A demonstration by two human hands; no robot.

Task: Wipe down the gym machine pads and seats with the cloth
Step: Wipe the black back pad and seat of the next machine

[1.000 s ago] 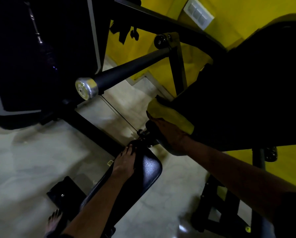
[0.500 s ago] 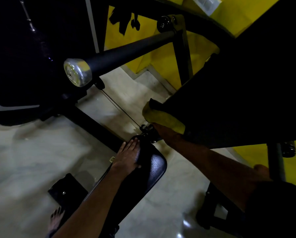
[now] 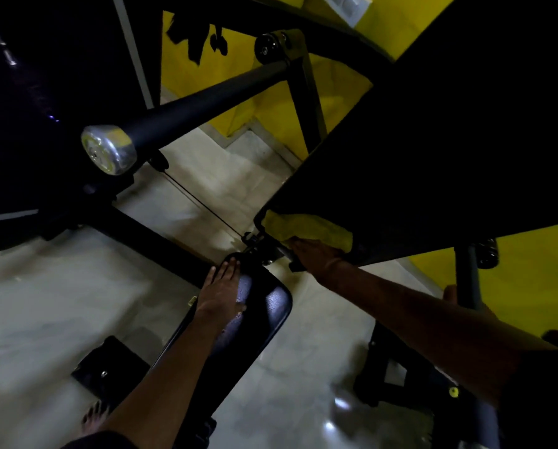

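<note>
A yellow cloth [image 3: 306,229] lies against the lower corner of the big black back pad [image 3: 439,147] at the right. My right hand [image 3: 316,254] holds the cloth from below against that pad edge; its fingers are mostly hidden under the cloth. My left hand [image 3: 220,290] rests flat, fingers straight, on the top end of the black seat pad [image 3: 264,315] in the lower middle.
A black padded roller bar with a chrome end cap [image 3: 109,150] juts out at upper left. Black frame tubes [image 3: 154,241] cross the pale tiled floor [image 3: 44,303]. A thin cable [image 3: 203,205] runs to a bracket by the seat. Yellow wall behind. My bare foot [image 3: 94,416] stands at bottom left.
My right hand has slid the cloth a little to the right along the back pad's lower edge. The left hand stays flat on the seat pad. The view has shifted slightly.
</note>
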